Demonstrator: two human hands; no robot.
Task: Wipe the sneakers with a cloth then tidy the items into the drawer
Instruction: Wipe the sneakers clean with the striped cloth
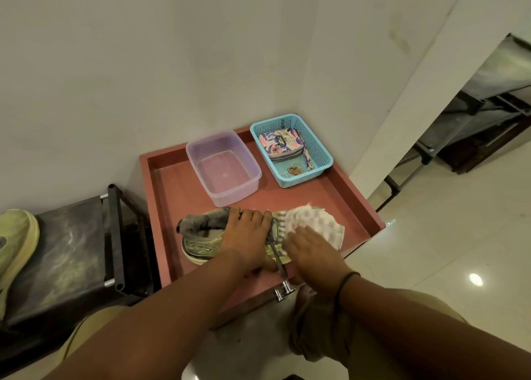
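Bracing the green sneaker (pixel 201 237) with my left grip (pixel 247 236), fingers curled over the laces so it can't slide in the open drawer (pixel 356 195). Right grip (pixel 313 250) is spread flat, pressing the checked cloth (pixel 316 218) onto the toe at 3 o'clock. Second sneaker (pixel 17 244) sits on the rack (pixel 71 250) at 9, likely next for wiping.

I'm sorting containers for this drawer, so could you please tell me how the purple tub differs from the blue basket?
The purple tub has smooth, see-through walls; the blue basket has perforated walls. The purple tub looks empty, while the blue basket holds a floral pouch. The purple tub sits left of the blue basket. Both are rectangular and stand upright in the drawer.
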